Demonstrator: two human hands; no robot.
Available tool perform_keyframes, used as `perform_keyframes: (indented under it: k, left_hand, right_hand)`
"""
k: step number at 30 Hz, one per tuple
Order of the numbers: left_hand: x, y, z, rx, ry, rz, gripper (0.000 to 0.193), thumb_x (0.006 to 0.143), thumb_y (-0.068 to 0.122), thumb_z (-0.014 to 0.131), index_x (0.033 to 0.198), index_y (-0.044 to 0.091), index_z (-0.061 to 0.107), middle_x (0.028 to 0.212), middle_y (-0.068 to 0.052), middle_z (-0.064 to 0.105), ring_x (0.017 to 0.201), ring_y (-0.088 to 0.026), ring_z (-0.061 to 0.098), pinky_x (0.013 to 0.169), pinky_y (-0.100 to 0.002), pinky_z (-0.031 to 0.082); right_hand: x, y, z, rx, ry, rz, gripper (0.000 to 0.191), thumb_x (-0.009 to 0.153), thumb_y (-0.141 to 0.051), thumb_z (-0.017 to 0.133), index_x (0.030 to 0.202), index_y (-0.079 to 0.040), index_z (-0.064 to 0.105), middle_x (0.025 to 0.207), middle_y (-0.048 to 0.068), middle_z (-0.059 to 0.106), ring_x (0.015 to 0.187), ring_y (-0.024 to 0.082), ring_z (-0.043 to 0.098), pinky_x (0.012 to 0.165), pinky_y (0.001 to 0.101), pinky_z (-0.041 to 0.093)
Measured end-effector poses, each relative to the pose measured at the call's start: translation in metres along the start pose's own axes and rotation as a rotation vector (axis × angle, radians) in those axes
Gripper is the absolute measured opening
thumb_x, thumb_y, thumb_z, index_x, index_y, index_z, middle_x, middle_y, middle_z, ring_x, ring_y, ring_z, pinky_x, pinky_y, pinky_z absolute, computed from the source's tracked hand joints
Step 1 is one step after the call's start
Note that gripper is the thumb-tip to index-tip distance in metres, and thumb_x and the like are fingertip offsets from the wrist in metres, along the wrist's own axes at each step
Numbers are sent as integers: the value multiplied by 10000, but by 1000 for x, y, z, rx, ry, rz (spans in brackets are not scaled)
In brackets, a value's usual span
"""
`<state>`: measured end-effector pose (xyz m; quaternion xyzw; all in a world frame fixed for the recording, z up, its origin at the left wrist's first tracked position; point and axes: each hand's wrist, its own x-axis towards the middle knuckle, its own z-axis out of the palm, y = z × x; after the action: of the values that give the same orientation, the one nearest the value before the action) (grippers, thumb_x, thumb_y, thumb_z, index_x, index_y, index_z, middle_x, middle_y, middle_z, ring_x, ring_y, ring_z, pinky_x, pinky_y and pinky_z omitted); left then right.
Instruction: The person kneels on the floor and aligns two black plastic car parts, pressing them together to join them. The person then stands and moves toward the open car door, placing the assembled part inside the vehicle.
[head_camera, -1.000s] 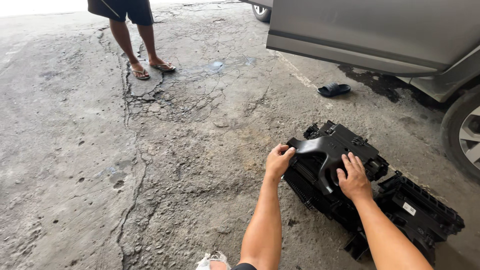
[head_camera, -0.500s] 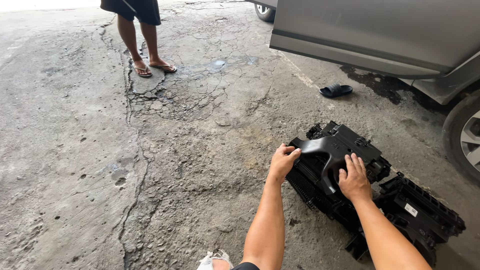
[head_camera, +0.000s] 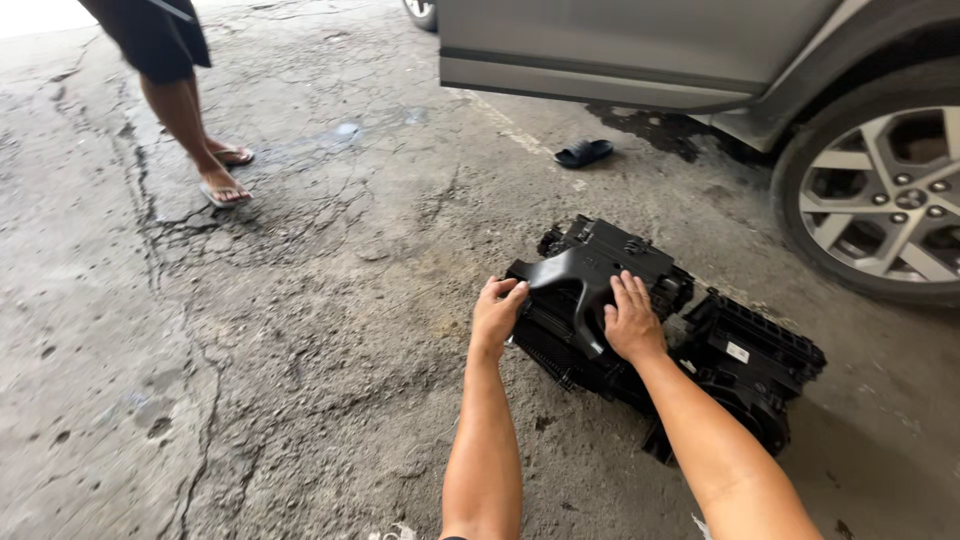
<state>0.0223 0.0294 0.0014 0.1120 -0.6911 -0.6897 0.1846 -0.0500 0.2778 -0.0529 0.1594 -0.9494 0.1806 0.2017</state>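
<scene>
Grey cracked concrete floor (head_camera: 250, 330): bears everything here; stained, with a long crack down its left side.
Silver car body with open door (head_camera: 620, 50): stands at the top right, its spoked alloy wheel (head_camera: 885, 190) well apart from your work.
Bystander's legs in flip-flops (head_camera: 200, 140): a second person stands at the upper left, well clear of you.
Black moulded plastic housing assembly (head_camera: 740, 360): lies on the floor before you, between you and the wheel, its long side running down to the right.
Black curved plastic duct piece (head_camera: 575, 290): sits on top of the housing's left end.
Your left hand (head_camera: 495, 318): fingers curled together over the duct's left edge, gripping it.
Your right hand (head_camera: 632, 320): palm flat on the duct's right side, fingers spread and pressing down.
Dark loose sandal (head_camera: 584, 153): lies alone near the car door.
Step in hand: by my judgement, you are working the duct on its seat; whether on or off cannot be told.
Next move: calls for even force from both hands, and a check of the clips along the joint.
</scene>
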Motion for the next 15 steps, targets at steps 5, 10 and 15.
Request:
perform_keyframes:
  k: [5,10,15]
  left_hand:
    - [8,1,-2,-274,24,-150,596,834,345,787,1313,21,644,1221,-138,711,1104,-235,663,954,-351,513]
    - [10,0,-4,-180,-4,-141,561,870,355,776,1304,17,666,1215,-103,711,1131,-173,644,977,-301,477]
    - [8,-2,-3,-215,-30,-133,553,872,358,768,1296,18,669,1207,-111,719,1114,-176,650,965,-301,486]
  right_hand:
    - [5,-2,-8,67,37,14,566,944,-248,592,1475,-88,480,1599,133,387,1491,329,306,1167,440,308]
    - [9,-1,-17,-10,17,128,222,923,-296,666,1062,-123,664,1204,54,619,1231,285,553,1030,441,469]
    - [-4,12,-17,169,3,135,203,953,-305,667,961,-106,624,1013,65,639,943,326,661,809,451,531]
